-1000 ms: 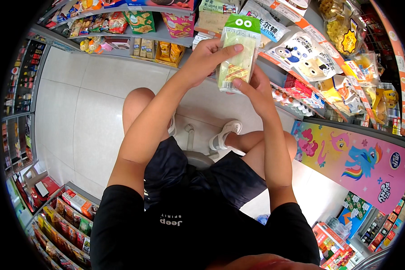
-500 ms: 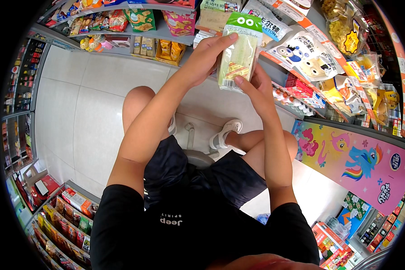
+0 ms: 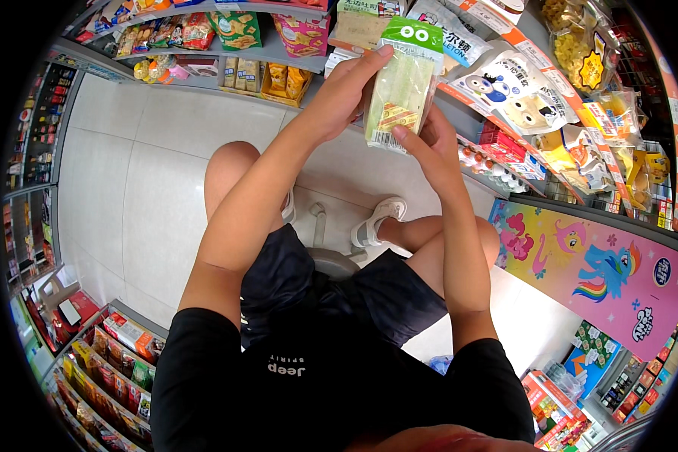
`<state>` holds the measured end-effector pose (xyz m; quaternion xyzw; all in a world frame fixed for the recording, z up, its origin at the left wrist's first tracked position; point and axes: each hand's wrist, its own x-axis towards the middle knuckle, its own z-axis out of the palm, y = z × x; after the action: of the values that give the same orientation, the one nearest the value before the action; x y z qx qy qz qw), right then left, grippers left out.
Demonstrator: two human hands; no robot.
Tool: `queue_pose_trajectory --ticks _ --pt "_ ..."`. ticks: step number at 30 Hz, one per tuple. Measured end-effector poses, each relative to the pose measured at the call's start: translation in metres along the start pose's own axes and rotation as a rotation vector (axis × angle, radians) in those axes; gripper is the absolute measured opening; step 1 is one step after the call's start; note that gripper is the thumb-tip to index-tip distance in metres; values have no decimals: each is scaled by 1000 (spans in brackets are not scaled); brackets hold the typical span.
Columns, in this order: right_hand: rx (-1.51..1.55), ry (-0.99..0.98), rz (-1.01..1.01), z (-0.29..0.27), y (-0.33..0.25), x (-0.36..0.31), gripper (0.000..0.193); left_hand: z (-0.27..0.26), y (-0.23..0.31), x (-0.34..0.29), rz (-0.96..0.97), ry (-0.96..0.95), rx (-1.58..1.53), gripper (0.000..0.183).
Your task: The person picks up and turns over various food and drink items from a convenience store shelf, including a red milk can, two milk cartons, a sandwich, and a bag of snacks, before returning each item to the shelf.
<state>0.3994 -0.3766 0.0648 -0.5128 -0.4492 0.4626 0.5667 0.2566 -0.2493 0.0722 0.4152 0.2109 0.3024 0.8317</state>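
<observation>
Both of my hands hold one bread packet, a clear wrapper with a green top band and pale green slices inside. My left hand grips its left side, thumb across the upper front. At the lower right corner my right hand pinches it, thumb on the front and fingers mostly hidden behind. The packet stands nearly upright in front of the shelf, its front toward me. Just behind it on the shelf lie another bread packet and a white and blue bag.
Shelves of snack bags curve along the far side and the right, with a large white bag near my right hand. A pink cartoon panel fronts the right shelf. I sit on a grey stool over pale tiles. A snack rack stands at lower left.
The packet and both hands have barely moved; the packet has shifted very slightly up in the picture. The grip is the same.
</observation>
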Motion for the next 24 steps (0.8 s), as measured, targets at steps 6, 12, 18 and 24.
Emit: queue_pose_trajectory --ticks 6,12,18,24 --pt "3 19 62 2 0 -1 50 1 -2 0 39 50 20 47" --pt "-21 13 87 2 -2 -2 50 0 -2 0 29 79 21 45" --pt "-30 47 71 7 -1 -2 52 2 1 -3 52 8 2 35" --pt "-92 82 22 16 3 -21 55 4 -7 -14 70 -30 23 32"
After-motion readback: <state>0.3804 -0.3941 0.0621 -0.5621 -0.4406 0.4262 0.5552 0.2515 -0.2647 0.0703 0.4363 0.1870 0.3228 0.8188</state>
